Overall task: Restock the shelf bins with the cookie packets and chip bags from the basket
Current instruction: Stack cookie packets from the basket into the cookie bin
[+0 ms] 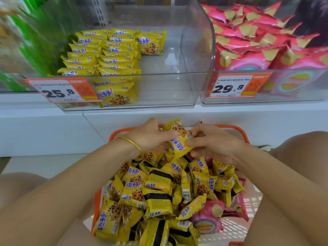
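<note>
Both hands meet over the far end of the basket (246, 137). My left hand (150, 135) and my right hand (211, 141) together grip a small stack of yellow cookie packets (179, 139) from either side. Below them the basket holds a heap of several yellow cookie packets (159, 190), with pink chip bags (207, 217) at its right side. On the shelf above, the clear cookie bin (177, 86) has neat rows of yellow packets (106, 52) in its left half. The clear bin (292, 96) to its right is piled with pink chip bags (257, 38).
Orange price tags reading 25.8 (62, 90) and 29.8 (234, 86) hang on the bin fronts. A white shelf ledge (53, 121) runs between bins and basket. Blurred green packaging (26, 41) fills the bin at far left. My knees (301, 148) flank the basket.
</note>
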Motion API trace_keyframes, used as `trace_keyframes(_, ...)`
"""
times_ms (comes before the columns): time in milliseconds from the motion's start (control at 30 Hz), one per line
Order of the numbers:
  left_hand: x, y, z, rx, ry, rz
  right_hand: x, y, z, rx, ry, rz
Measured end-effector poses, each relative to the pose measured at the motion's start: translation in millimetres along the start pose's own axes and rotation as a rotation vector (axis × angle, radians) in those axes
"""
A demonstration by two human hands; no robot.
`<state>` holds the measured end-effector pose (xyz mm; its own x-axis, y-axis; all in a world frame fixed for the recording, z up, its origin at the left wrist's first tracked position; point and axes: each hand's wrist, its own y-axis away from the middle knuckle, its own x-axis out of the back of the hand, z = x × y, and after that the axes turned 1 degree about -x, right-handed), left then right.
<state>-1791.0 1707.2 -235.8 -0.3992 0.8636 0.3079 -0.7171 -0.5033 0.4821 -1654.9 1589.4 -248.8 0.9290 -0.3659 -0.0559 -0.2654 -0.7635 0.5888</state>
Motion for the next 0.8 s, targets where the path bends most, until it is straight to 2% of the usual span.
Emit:
trace_keyframes(33, -1.0, 2.2, 2.8, -0.02, 0.08, 0.016, -2.7, 5.1, -1.8, -0.001, 0.003, -0.015)
trace_keyframes(100, 0.1, 10.2, 8.7, -0.075, 0.059, 0.037, -4.9, 14.9, -5.5, 0.052, 0.214, 0.053)
trace_keyframes(200, 9.0, 21.5, 17.5, -0.251, -0.302, 0.018, -7.5, 29.9, -24.0, 0.318, 0.555, 0.226)
trace_keyframes(267, 17.4, 29.4, 29.0, -0.37, -0.347, 0.026, -12.9, 37.6, -44.0, 0.451, 0.643, 0.187)
trace_keyframes(333, 30.3, 37.8, 48.0, -0.459, -0.259, 0.081, -20.0, 40.8, -69.9, 0.528, 0.677, 0.124)
trace_keyframes(433, 62.5, 39.7, 75.6, -0.605, -0.173, 0.324, -30.2, 41.0, -121.2, 0.671, 0.689, 0.111)
trace_keyframes(533, 98.3, 29.3, 81.4, -0.76, -0.314, 0.712, -36.1, 24.7, -175.1, 0.798, 0.825, 0.336)
trace_keyframes(600, 112.3, 15.9, 68.6, -0.717, -0.487, 0.818, -39.7, -4.7, -201.3, 0.785, 0.954, 0.484)
trace_keyframes(700, 112.8, 1.0, 49.1, -0.588, -0.793, 0.762, -49.0, -69.5, -215.8, 0.574, 1.169, 0.588)
trace_keyframes(800, 111.8, -1.4, 47.2, -0.585, -0.919, 0.722, -44.7, -132.3, -213.2, 0.416, 1.231, 0.609)
